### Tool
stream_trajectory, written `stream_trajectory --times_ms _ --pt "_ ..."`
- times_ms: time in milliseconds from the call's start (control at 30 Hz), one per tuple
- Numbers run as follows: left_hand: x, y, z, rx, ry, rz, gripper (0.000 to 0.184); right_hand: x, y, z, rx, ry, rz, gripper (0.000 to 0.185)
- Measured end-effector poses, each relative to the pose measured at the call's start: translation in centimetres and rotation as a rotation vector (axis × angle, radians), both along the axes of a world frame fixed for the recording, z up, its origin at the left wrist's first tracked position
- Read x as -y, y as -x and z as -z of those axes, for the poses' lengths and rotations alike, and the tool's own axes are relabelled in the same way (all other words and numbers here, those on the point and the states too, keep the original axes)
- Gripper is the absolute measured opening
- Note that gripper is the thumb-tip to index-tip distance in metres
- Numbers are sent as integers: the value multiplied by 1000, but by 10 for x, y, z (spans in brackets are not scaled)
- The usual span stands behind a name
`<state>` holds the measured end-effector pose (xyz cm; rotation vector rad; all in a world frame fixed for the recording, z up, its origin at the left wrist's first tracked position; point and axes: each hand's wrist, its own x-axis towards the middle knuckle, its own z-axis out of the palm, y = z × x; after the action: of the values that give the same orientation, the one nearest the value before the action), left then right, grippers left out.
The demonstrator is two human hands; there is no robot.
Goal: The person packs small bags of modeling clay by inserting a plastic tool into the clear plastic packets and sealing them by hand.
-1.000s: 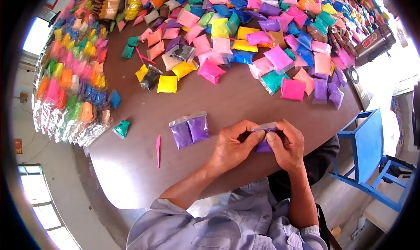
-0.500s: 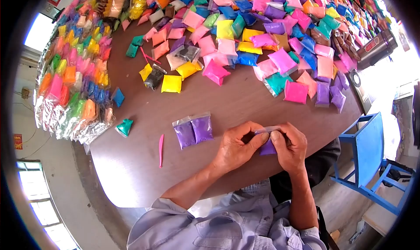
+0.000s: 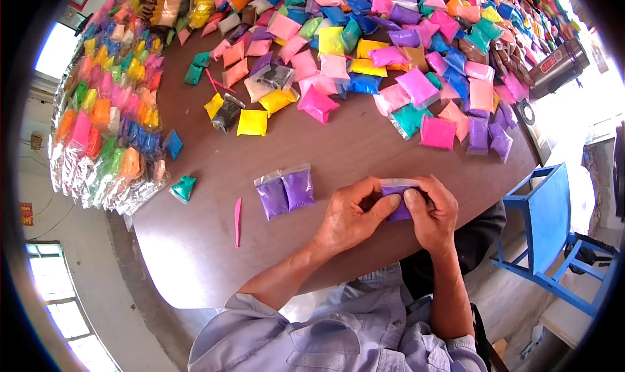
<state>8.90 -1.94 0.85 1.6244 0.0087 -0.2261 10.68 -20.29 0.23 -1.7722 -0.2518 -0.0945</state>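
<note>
A small clear packet with purple filling is pinched between my two hands near the table's front edge. My left hand grips its left side, and my right hand grips its right side, thumbs on the front. Two purple packets lie side by side to the left of my hands. Further left, a pink plastic knife rests on the brown table. A teal packet lies beyond it.
Many coloured packets are heaped across the far side. Bagged packets hang over the left edge. A metal flask lies at the far right, and a blue chair is right of the table.
My thumbs have moved apart and down from the packet's top edge, so more of its purple front shows. The other packets and the knife keep their places on the table.
</note>
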Motion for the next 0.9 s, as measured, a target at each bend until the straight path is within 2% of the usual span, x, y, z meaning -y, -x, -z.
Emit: stream_trajectory --times_ms 100,367,667,767,900 --pt "-4 1 8 76 -89 8 16 -3 -1 -6 28 27 -32 13" --pt "6 2 1 83 43 -31 14 2 3 2 -66 -14 5 15" --pt "4 2 24 149 -15 -76 20 -2 2 8 -49 -101 -30 19" --pt "3 1 15 90 -44 -56 20 1 2 1 -48 -1 -25 18" --pt "8 1 -5 60 -14 -6 19 3 3 0 -104 -43 1 17"
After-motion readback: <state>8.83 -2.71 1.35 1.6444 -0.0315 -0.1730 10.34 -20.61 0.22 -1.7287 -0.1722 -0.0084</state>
